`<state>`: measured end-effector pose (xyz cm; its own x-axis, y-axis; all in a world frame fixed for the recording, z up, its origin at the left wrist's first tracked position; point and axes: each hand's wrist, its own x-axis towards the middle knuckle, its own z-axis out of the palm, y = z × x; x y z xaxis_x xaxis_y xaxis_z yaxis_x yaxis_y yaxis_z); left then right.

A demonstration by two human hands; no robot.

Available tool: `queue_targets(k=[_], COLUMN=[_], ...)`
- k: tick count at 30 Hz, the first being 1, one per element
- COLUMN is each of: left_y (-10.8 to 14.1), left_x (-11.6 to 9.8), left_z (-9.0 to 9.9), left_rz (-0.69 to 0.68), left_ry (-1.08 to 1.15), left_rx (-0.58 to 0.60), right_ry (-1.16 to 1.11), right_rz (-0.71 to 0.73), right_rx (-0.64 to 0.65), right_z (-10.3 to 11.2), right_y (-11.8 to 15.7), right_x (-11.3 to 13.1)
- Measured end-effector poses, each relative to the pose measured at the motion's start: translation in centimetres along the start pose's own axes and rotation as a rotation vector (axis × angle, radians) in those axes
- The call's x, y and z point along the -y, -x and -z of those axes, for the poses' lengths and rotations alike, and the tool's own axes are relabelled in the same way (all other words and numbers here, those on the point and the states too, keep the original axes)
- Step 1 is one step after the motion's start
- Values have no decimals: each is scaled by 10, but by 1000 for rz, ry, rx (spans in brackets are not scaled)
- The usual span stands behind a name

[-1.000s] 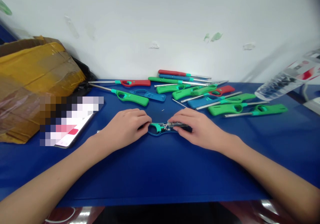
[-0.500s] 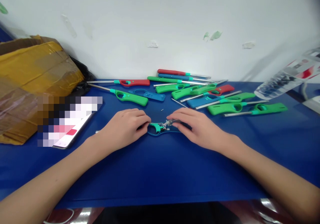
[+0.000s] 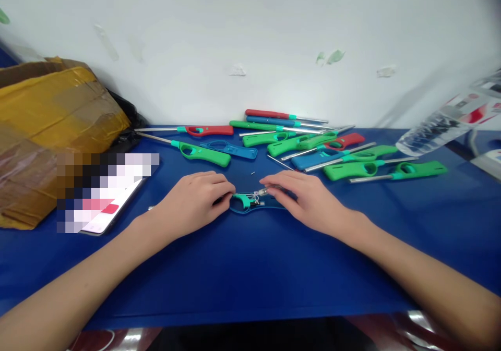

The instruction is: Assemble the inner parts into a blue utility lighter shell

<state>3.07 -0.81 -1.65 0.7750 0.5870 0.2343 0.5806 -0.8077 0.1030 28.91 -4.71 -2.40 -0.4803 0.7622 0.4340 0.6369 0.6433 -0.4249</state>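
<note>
Pinching one end of the opened blue lighter shell (image 3: 272,205) with our left hand (image 3: 205,197), we pinch a small part (image 3: 262,191) with our right hand (image 3: 313,200); the shell lies on the blue table (image 3: 250,267).

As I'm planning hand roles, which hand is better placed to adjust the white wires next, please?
Probably the right hand: its fingertips are beside the white wires; the left hand holds the blue shell farther left.
</note>
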Motion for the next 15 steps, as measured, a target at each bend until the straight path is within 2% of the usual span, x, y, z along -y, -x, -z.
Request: queue_targets(k=[7,15], left_y=[0,0], left_x=[-1,-3], left_z=[1,1], left_rz=[12,12], left_ry=[11,89], left_rx=[-1,-29], right_ry=[-10,-49], right_rz=[23,149], right_rx=[-17,-28], right_z=[1,3], right_y=[0,0], right_x=[1,2])
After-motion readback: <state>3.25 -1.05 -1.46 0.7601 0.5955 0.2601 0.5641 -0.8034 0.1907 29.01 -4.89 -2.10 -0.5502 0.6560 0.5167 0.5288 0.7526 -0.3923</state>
